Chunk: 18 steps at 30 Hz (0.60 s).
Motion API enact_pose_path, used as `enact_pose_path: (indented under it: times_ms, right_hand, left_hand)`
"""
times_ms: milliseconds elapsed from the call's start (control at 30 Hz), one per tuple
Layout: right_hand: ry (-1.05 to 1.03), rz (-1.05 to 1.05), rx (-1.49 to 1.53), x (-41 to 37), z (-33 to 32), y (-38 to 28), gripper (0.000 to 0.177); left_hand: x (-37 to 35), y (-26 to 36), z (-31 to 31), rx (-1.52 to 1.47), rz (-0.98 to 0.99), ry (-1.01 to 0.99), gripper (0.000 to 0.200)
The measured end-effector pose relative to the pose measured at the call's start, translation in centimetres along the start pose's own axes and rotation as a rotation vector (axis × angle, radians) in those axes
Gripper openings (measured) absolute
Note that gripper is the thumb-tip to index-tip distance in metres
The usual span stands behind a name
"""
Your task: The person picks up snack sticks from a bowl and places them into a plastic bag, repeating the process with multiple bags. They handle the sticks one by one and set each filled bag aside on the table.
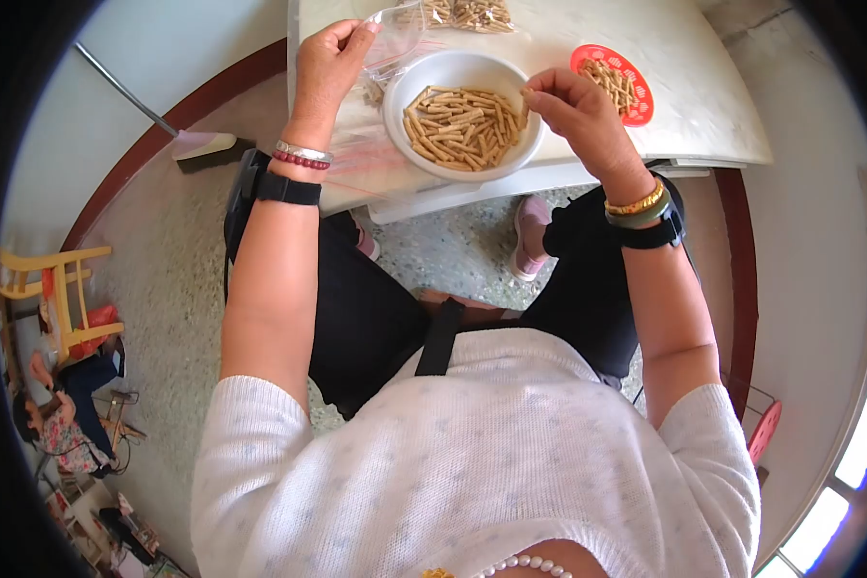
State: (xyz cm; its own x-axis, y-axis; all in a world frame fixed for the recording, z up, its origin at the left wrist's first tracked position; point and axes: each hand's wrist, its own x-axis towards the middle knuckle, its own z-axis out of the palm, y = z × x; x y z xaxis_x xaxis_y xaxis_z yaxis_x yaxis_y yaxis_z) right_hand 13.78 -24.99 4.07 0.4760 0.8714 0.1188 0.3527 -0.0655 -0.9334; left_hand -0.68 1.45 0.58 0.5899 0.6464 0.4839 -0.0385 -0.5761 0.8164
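Observation:
My left hand pinches the edge of a clear plastic bag above the table, left of a white bowl. Short tan stick-shaped pieces cover the bowl's bottom. Over the bowl's right rim, my right hand has thumb and fingers pinched together, with a bit of a tan stick showing at the tips. Just behind that hand sits a red plate holding more of the same sticks.
Filled clear bags of sticks lie at the table's far edge. Flat plastic bags spread left of the bowl on the white table. A broom rests on the floor at left; another person sits near a yellow chair.

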Motion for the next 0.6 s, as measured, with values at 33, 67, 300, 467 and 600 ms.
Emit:
enact_pose_path:
  times_ms: [33,67,300,467,600]
  right_hand:
    - [0.006,-0.007,-0.009,-1.3,0.0,-0.7,0.014]
    - [0.016,0.044,0.052,-2.7,0.0,-1.5,0.015]
    - [0.074,0.067,0.251,-7.4,1.0,-6.7,0.014]
    - [0.092,-0.002,0.350,-4.8,1.4,-11.0,0.017]
    - [0.022,0.055,0.424,-3.5,2.0,-12.3,0.016]
  left_hand:
    - [-0.3,-0.5,-0.2,-0.058,-0.054,-0.050,0.027]
    - [-0.8,-0.8,-0.4,-0.067,-0.046,-0.046,0.027]
    - [-2.7,-2.7,-1.3,-0.148,-0.054,-0.198,0.046]
    - [-2.6,-3.5,-0.3,-0.195,-0.071,-0.264,0.060]
    - [-4.3,-1.9,0.3,-0.017,-0.110,-0.120,0.047]
